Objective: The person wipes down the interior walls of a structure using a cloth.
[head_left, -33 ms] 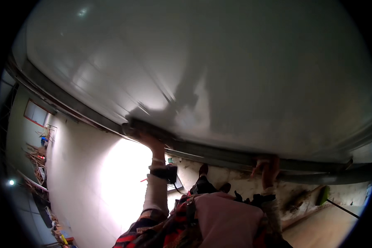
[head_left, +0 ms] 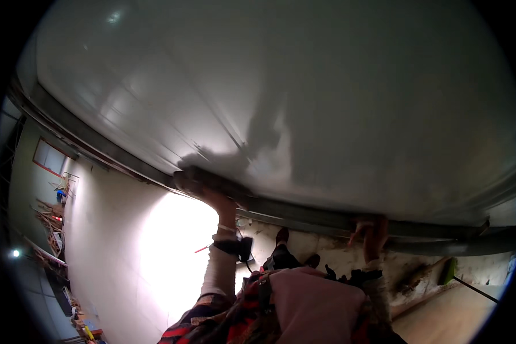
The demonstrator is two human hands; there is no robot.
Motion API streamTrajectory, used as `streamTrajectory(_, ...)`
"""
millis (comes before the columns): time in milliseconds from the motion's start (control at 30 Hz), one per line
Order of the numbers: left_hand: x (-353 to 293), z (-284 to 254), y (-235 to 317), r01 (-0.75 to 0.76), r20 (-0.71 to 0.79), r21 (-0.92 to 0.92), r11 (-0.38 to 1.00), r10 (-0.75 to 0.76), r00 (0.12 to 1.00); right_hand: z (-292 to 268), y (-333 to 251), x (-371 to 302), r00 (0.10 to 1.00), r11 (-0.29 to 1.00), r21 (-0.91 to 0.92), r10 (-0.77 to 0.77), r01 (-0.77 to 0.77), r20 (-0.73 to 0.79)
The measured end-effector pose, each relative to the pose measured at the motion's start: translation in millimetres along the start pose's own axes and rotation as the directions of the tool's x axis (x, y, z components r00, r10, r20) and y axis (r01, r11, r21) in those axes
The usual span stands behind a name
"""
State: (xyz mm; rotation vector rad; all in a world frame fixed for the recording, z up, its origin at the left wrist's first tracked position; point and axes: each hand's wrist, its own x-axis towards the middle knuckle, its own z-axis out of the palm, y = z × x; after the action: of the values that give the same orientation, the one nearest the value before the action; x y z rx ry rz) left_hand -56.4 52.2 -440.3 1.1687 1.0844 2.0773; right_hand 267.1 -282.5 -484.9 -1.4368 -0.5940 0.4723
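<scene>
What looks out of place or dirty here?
Dark patches, perhaps dirt, stand out on the pale floor near the green broom. At far left, a pile looks jumbled rather than stacked.

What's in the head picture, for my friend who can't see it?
A person's left hand is at a dark, blurry thing along the grey rim of a big, shiny surface, while the right hand touches the rim. A green-headed tool shows at lower right.

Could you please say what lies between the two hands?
The head view shows a blurred dark shape by the left hand, then grey rim.
</scene>
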Motion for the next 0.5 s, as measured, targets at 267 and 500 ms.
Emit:
streamTrajectory(267, -163, -14, -25, 0.252, 0.333, 0.042, 0.967, -0.251, 0.909, -64, 133, 10, 0.996, 0.920, -0.381, 0.088, -0.090, -0.025)
streamTrajectory(500, -88, 33, 43, -0.119, 0.273, 0.268, 0.956, 0.044, 0.961, -40, 93, -5, 0.991, 0.990, 0.048, 0.135, -0.135, 0.007)
